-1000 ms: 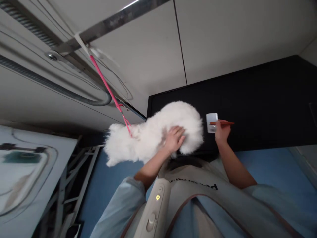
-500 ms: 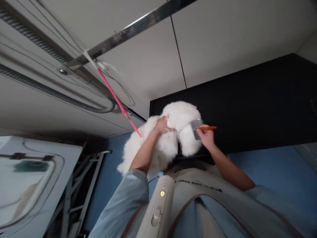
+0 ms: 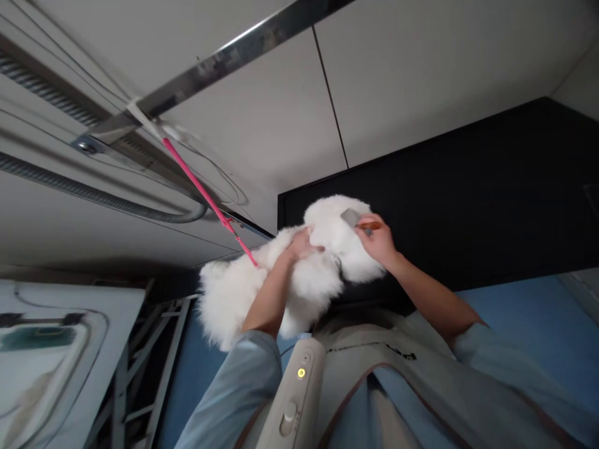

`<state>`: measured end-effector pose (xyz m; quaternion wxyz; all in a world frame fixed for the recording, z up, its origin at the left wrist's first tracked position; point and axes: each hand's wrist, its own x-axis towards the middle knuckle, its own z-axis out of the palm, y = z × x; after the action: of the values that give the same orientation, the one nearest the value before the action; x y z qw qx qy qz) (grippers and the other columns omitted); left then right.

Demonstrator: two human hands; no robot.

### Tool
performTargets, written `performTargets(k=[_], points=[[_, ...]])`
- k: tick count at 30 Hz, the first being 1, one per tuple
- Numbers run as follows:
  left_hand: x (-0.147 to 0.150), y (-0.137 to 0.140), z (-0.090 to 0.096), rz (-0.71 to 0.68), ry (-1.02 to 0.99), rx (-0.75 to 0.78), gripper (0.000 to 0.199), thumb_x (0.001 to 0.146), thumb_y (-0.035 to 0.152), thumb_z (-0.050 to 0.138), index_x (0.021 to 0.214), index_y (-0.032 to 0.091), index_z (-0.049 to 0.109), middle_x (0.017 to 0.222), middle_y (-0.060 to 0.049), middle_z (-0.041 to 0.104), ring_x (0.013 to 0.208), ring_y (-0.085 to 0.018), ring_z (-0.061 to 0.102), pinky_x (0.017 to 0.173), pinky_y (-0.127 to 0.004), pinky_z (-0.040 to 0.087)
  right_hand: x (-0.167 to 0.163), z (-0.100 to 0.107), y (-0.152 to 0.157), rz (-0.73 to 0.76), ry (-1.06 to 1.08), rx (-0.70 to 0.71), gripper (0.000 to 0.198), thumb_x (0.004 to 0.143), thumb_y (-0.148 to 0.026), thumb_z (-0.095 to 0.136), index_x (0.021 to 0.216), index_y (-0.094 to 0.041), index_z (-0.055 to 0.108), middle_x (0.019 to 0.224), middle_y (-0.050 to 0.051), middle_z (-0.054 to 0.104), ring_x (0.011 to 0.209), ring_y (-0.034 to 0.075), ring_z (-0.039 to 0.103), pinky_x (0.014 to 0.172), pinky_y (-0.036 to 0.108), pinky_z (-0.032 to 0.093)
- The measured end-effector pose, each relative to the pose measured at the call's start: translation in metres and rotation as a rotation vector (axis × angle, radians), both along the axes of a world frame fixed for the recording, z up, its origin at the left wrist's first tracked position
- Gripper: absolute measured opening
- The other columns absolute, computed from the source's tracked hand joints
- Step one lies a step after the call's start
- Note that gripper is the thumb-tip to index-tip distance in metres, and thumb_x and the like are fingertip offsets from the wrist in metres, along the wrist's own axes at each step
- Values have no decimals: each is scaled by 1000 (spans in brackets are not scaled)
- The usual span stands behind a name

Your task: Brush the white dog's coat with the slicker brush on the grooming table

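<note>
A fluffy white dog [image 3: 333, 215] stands on the black table [image 3: 458, 193], its front part to the left, partly behind my left forearm. My left hand [image 3: 302, 244] lies on its side with fingers spread, the tips partly sunk in the fur. In my right hand [image 3: 380, 241] is the orange-brown handle of a slicker brush [image 3: 349, 217]. The brush's grey head touches the fur of the rump. A pink leash [image 3: 199, 184] runs from the dog's neck area up to a metal bar [image 3: 243, 47].
A pale device with a lit yellow button [image 3: 299, 386] hangs before my chest. At the left stand a folded metal ladder [image 3: 161, 374] and a white panel with a window [image 3: 112, 312]. A grey flexible hose [image 3: 116, 193] runs along the pale wall [image 3: 397, 75].
My right hand has moved the brush up and left, from the hind leg onto the rump. The dog's front end appears farther left. My left hand stays on its side.
</note>
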<state>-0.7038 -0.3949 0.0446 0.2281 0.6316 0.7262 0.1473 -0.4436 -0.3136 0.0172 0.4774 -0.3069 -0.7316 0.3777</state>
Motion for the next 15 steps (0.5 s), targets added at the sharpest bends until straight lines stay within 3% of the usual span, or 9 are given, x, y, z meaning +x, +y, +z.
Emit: performTargets(k=[2,5,6,10,12,15], points=[[-2,-1,0,-18,-6,-16,65,68,35,80,125,11,61,124,-12,66,115,-29,63,107,-41,48,1,2,-3,-11,-5,61,3,85,-26,64,86,-23,64,99,6,69,100,25,66,92,40,54],[-4,-5,0,-15,-66,-22,68,68,33,81,129,10,59,124,-12,67,113,-29,64,105,-41,50,4,0,-15,217,-187,-1,5,81,-25,67,79,-24,63,85,3,68,80,21,67,78,33,56],[-5,-6,0,17,-97,-34,66,68,32,80,127,9,60,124,-13,68,112,-29,65,104,-41,51,4,-1,-18,214,-210,-28,5,81,-24,67,79,-24,63,83,3,68,77,20,66,77,33,56],[-9,-7,-2,58,-88,-71,57,67,29,81,118,9,64,125,-14,68,115,-29,64,108,-40,49,4,-5,-31,-118,-18,5,4,86,-26,63,87,-24,66,106,8,67,103,25,65,94,39,54],[-12,-7,-3,-1,-40,-52,60,65,30,82,120,11,64,127,-12,68,117,-28,64,110,-40,47,0,-10,-40,-45,-6,-5,2,85,-25,63,84,-24,65,102,7,67,102,24,65,94,39,54],[-14,-7,-4,-37,-50,-41,61,68,35,80,123,13,63,123,-10,70,111,-27,66,104,-40,51,-3,-21,-52,116,-71,-114,3,81,-24,63,78,-24,62,84,3,65,85,22,66,83,37,57]])
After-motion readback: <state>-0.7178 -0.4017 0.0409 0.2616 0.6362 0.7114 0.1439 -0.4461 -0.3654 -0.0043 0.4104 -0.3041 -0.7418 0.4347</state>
